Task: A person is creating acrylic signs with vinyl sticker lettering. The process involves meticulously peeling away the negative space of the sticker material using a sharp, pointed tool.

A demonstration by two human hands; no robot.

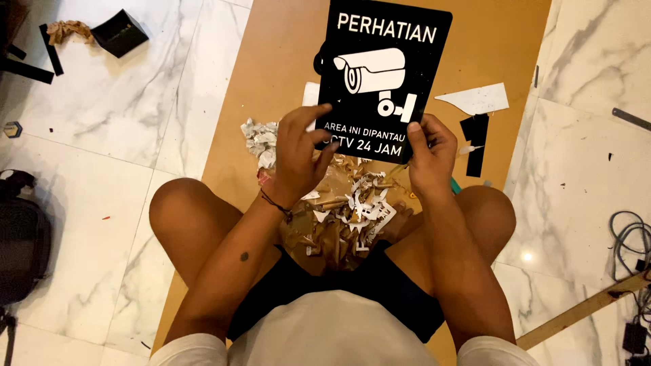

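- Head view: black sign held upright above brown board, right hand pinching its near right corner.
- Left hand half open, fingers brushing near left edge, gripping nothing.
- Likely risk: one-corner hold letting sign tip onto paper scraps.

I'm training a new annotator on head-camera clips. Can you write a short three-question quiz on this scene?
1. True or false: both hands touch the black sign.
2. Which hand grips the sign's lower right corner? A) left hand B) right hand
3. What lies heaped between the knees, on the brown board?

Key
1. True. The left hand has its fingertips on the lower left edge, and the right hand holds the sign too.
2. B. The right hand pinches that corner.
3. A pile of peeled paper scraps, white and brown; crumpled white scraps lie beside the left hand.
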